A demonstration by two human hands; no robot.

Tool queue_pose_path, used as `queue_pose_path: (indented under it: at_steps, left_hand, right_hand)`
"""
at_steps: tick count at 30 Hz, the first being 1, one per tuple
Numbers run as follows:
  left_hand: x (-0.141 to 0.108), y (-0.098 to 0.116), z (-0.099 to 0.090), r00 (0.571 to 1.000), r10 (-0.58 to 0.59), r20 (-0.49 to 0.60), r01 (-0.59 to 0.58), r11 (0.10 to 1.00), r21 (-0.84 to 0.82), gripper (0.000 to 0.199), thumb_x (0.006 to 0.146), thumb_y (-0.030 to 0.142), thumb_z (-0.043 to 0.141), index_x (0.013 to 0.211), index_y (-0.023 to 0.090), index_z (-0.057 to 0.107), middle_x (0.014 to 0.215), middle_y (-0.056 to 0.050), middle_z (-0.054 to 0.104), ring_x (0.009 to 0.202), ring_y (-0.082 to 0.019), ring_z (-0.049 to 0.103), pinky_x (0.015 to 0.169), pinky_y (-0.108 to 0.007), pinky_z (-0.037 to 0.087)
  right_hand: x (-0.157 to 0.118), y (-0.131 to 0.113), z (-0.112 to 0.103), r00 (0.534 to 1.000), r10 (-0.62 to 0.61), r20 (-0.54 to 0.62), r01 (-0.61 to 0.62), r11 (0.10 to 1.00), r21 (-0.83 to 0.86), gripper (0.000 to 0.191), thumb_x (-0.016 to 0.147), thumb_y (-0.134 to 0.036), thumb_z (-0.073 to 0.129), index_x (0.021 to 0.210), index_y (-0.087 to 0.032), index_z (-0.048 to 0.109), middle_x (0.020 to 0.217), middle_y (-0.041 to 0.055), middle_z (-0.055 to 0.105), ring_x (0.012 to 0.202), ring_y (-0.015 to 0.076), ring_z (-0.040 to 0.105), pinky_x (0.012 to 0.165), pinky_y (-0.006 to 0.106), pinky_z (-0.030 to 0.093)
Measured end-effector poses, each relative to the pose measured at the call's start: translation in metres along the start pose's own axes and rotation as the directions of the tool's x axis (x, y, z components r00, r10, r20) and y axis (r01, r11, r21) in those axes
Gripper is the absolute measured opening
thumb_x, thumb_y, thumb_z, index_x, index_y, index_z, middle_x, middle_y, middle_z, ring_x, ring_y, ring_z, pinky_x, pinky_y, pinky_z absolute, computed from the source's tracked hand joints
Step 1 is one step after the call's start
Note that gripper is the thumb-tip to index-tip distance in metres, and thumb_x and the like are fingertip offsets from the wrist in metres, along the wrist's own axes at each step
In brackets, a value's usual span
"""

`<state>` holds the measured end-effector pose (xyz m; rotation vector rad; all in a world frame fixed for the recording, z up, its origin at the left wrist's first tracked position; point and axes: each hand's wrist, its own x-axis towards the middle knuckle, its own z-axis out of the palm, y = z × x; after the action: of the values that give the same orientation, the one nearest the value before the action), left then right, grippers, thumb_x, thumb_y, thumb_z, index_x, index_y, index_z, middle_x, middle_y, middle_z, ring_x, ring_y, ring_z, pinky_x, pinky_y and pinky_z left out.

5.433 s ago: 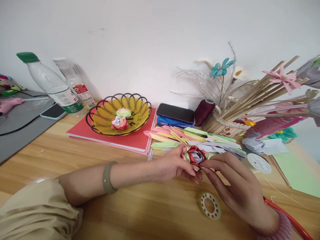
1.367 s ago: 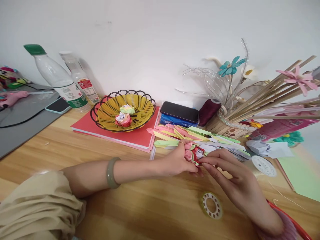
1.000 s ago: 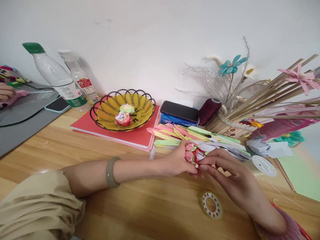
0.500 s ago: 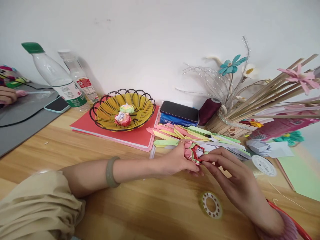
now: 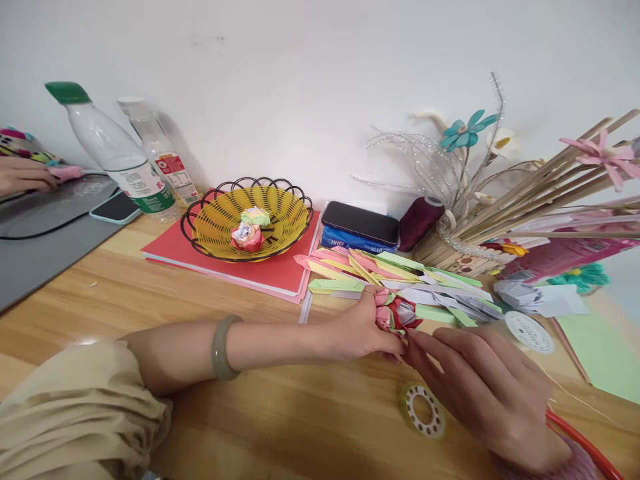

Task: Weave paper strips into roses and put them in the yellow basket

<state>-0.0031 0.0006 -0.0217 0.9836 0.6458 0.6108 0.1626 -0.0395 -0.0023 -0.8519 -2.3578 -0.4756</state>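
Observation:
A folded paper flower [image 5: 399, 313] in pink, red, green and white sits between thumb and fingers of my left hand [image 5: 363, 328], which is closed around its near side. The thumb and forefinger of my right hand [image 5: 480, 373] pinch at the flower's lower right edge; what they grip there looks like a bit of the red paper, partly hidden by the fingertips. Just behind the flower lies a pile of folded paper strips [image 5: 380, 267] in pink, yellow, green and white. A roll of clear tape [image 5: 424, 411] rests flat on the table below my right hand.
A yellow basket [image 5: 205, 230] with two paper flowers [image 5: 247, 237] stands on red paper [image 5: 165, 248]. Bottles [image 5: 107, 137] stand left, near another person's hand [image 5: 25, 176]. A phone [image 5: 361, 222], a thread spool [image 5: 423, 220], a white-topped spool [image 5: 529, 332] and a vase of sticks [image 5: 455, 250] line the back and right.
My right hand has shifted down and right, its fingers curling closer together at the flower's edge. The flower has moved slightly right and turned a little. The other person's hand has moved right.

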Motion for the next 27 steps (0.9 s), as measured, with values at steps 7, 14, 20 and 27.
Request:
queue_pose_path:
  at_steps: [7,14,20,27]
  left_hand:
    - [0.001,0.003,0.000,0.995,-0.004,-0.096,-0.003,0.997,-0.072,0.072,0.054,0.004,0.065,0.114,0.017,0.026,0.093,-0.003,0.055,0.085,-0.015,0.055,0.076,-0.029,0.041]
    - [-0.001,0.008,0.003,1.000,0.011,-0.027,-0.013,0.995,-0.100,0.071,0.057,0.002,0.062,0.113,0.019,0.022,0.079,0.003,0.055,0.062,-0.010,0.055,0.069,-0.029,0.043]
    - [0.000,0.002,-0.001,0.997,0.071,-0.013,-0.071,0.997,-0.037,0.065,0.058,0.006,0.063,0.110,0.021,0.026,0.077,0.004,0.052,0.066,-0.009,0.054,0.070,-0.028,0.042]
    - [-0.003,0.004,-0.001,0.993,0.115,-0.039,-0.113,0.992,0.055,0.064,0.060,0.005,0.062,0.111,0.021,0.026,0.068,0.008,0.045,0.061,-0.007,0.047,0.063,-0.022,0.038]
  right_hand:
    - [0.016,-0.004,0.002,0.873,0.406,0.271,-0.488,0.748,0.449,0.010,0.082,-0.022,0.053,0.077,-0.022,0.061,0.075,0.0028,0.058,0.068,0.0143,0.055,0.053,0.026,0.045]
    - [0.011,-0.001,0.002,0.786,0.588,0.193,-0.593,0.629,0.502,0.011,0.083,-0.027,0.052,0.074,-0.023,0.058,0.072,0.0015,0.054,0.065,0.0138,0.051,0.047,0.024,0.039]
    - [0.012,-0.003,0.004,0.825,0.527,0.201,-0.554,0.688,0.468,0.008,0.081,-0.025,0.055,0.080,-0.024,0.063,0.074,0.0023,0.059,0.065,0.0141,0.054,0.049,0.025,0.040]
    - [0.016,-0.001,0.003,0.771,0.553,0.315,-0.628,0.580,0.519,0.014,0.080,-0.030,0.056,0.071,-0.022,0.063,0.067,0.0011,0.058,0.060,0.0129,0.053,0.046,0.024,0.040]
